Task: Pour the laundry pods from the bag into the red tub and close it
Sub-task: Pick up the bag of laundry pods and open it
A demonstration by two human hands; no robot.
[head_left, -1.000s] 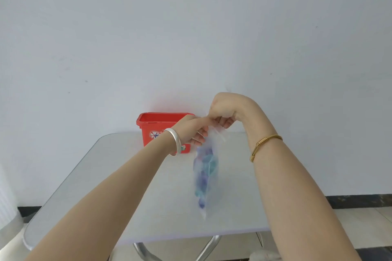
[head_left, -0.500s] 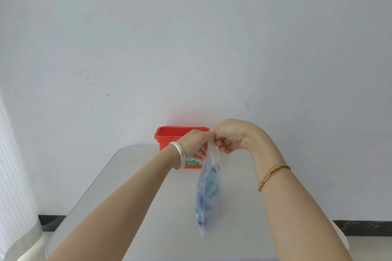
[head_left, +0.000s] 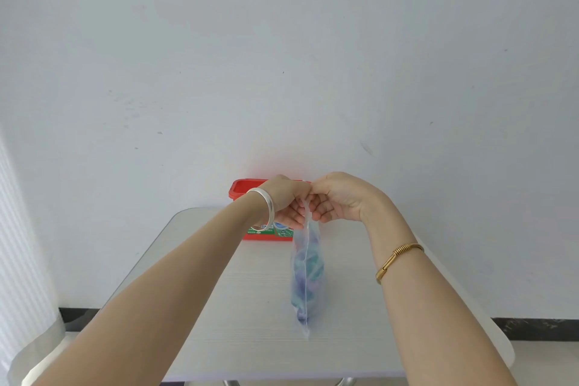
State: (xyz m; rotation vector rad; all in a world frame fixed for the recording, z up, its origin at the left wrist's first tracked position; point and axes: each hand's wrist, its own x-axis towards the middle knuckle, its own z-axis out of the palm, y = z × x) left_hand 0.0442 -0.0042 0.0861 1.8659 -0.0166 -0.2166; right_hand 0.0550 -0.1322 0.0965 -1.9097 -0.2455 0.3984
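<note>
A clear plastic bag (head_left: pixel 305 273) with blue, green and purple laundry pods hangs edge-on above the white table (head_left: pixel 250 323). My left hand (head_left: pixel 286 204) and my right hand (head_left: pixel 335 197) both pinch the bag's top edge, one on each side of it, knuckles nearly touching. Behind my hands, against the wall, stands the red tub (head_left: pixel 242 189) with its top open and a green label on its front. My left hand hides most of the tub.
A white wall rises right behind the table. Pale ribbed material (head_left: pixel 22 276) stands at the left edge. A dark skirting strip (head_left: pixel 532 327) runs along the floor at the right. The table's metal legs show at the bottom.
The view has tilted up, so hands, bag and tub sit lower in frame. Both hands stay pinched on the bag's top; the right wrist has dropped from arched to level.
</note>
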